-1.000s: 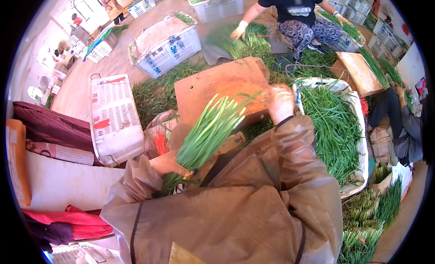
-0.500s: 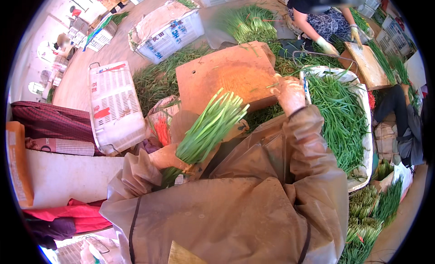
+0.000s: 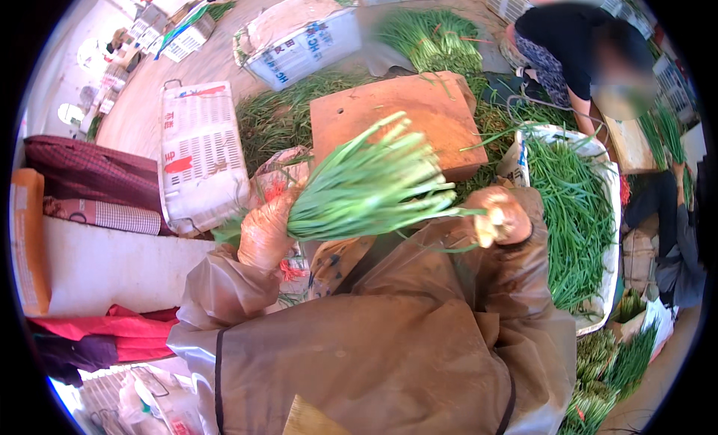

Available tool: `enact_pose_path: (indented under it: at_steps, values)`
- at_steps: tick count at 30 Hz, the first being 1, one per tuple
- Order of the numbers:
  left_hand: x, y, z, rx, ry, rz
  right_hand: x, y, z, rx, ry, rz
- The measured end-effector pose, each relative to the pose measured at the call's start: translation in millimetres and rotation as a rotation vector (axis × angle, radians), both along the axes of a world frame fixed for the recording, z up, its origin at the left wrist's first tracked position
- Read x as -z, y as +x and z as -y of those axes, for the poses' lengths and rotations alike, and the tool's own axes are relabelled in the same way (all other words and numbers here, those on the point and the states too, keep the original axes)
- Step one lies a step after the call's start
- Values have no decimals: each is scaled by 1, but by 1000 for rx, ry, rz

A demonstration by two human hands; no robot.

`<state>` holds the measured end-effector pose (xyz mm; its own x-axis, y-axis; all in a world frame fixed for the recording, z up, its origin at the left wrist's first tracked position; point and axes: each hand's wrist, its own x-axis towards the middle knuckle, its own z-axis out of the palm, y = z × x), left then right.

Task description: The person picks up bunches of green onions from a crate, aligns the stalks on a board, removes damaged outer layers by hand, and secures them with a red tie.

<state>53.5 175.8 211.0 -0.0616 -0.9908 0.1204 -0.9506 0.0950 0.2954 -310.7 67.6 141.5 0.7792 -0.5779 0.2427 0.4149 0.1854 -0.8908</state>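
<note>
My left hand (image 3: 268, 229) is closed round a thick bunch of garlic chives (image 3: 374, 184), green leaves by the hand and paler stem ends pointing right. The bunch is tilted and hangs in front of a reddish-brown wooden block (image 3: 389, 106), hiding part of its near edge. My right hand (image 3: 497, 214), slightly blurred, is at the right end of the bunch. Its fingers are curled on a few thin chive stalks that reach toward the bunch.
A white crate (image 3: 609, 241) full of loose chives stands at my right. An upturned white crate (image 3: 202, 155) lies to the left. Loose greens cover the floor behind the block, with tied bunches (image 3: 441, 42) beyond. Another person (image 3: 561, 54) bends over a wooden board (image 3: 632, 143) at far right.
My left hand has lifted the bunch and tipped it toward the right. My right hand has come from the block's edge down to the stem ends. The other person has bent forward.
</note>
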Motion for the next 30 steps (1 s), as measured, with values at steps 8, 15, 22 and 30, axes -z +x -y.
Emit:
enact_pose_path:
  at_steps: [8, 15, 22, 30]
  values:
    - [3, 26, 10, 103, -504, 567, -12, -64, 21, 301, -71, -715]
    - [9, 15, 19, 183, -550, 625, -83, 31, -8, 644, -235, -531]
    - [4, 5, 23, 357, -489, 717, -65, 113, 30, 102, -763, -1046]
    - [13, 29, 8, 300, -550, 652, -73, 32, 22, 58, 88, -316]
